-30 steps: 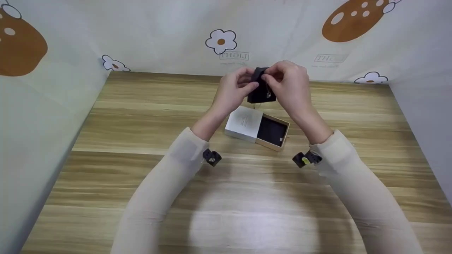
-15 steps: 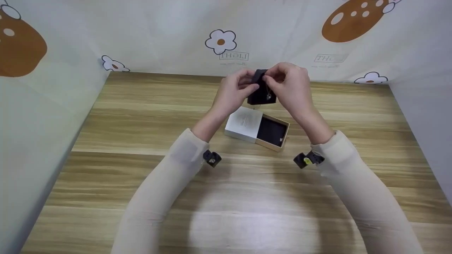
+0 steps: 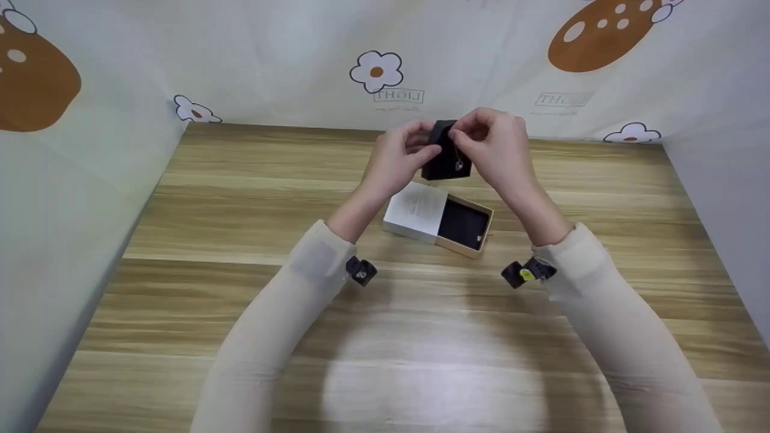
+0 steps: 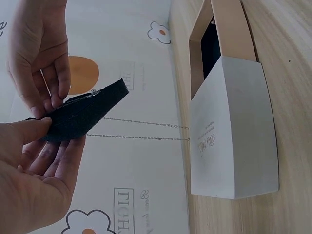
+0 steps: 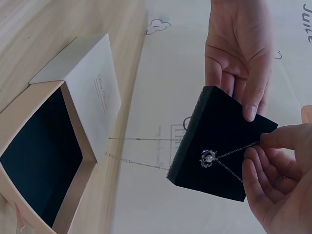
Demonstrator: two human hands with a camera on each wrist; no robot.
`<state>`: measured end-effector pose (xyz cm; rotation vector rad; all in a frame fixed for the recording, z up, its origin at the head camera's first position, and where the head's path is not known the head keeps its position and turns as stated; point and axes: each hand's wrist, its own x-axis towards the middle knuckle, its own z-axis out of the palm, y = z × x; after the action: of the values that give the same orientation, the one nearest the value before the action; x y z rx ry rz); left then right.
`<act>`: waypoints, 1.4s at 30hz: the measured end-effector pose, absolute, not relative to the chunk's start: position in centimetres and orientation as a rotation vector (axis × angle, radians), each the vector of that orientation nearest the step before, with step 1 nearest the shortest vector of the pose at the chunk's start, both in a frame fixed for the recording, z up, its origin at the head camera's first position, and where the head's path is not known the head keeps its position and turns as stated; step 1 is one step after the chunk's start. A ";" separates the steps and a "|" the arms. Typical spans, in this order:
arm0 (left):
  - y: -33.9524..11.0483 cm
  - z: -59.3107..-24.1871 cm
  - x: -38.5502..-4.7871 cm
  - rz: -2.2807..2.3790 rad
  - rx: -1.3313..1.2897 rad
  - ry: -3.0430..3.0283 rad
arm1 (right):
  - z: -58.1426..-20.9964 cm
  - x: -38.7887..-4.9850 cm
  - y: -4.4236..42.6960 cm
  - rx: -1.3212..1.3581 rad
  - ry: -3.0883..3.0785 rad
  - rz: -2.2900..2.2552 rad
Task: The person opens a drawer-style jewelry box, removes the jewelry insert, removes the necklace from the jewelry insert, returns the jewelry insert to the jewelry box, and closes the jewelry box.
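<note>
1. Near the middle of the far edge of the tabletop (image 3: 180, 240), raised above it, the left hand (image 3: 394, 157) pinches the pad: its thumb lies on the front face, and its other fingers support the back.

2. Below the hands, standing on the tabletop not far from the far edge, is the box's white sleeve (image 3: 416, 207). From its right side the drawer (image 3: 458, 248) sticks out partly; a dark lining (image 3: 463, 224) shows inside.

3. Between both hands is the black pad (image 3: 442, 167), tilted and apart from the box. So the pad is outside the drawer, and the drawer is pulled out only in part.

4. On the front of the pad lies the pendant (image 5: 208, 158), with two strands of chain (image 5: 236, 150) going up to the top edge. The rest of the chain hangs loose behind the pad; its lower end is hidden by the box in both wrist views.

5. At the pad's top edge, the right hand (image 3: 496, 141) pinches the chain with thumb and forefinger; whether it grips the pad too, I cannot tell. My judgement is that the handling of the chain is not finished: the pendant is on the front, but the strands are not free of the fingers and the loose length is not gathered.
</note>
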<state>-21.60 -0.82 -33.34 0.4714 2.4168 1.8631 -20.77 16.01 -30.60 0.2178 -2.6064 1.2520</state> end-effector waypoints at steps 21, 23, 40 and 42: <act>-1.0 -33.9 -21.7 1.865 0.459 2.400 | -31.1 -21.4 16.8 0.232 -2.496 1.706; -1.0 -34.0 -21.7 1.854 0.459 2.409 | -31.1 -21.4 16.8 0.242 -2.482 1.757; -1.1 -34.3 -21.4 1.828 0.471 2.416 | -31.4 -21.5 16.7 0.287 -2.355 1.960; -1.1 -34.3 -21.4 1.821 0.475 2.412 | -31.4 -21.5 16.7 0.289 -2.340 1.983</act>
<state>-21.40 -1.10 -34.33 0.4751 2.4117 1.8206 -21.52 16.72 -31.39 0.2887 -2.3403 1.9835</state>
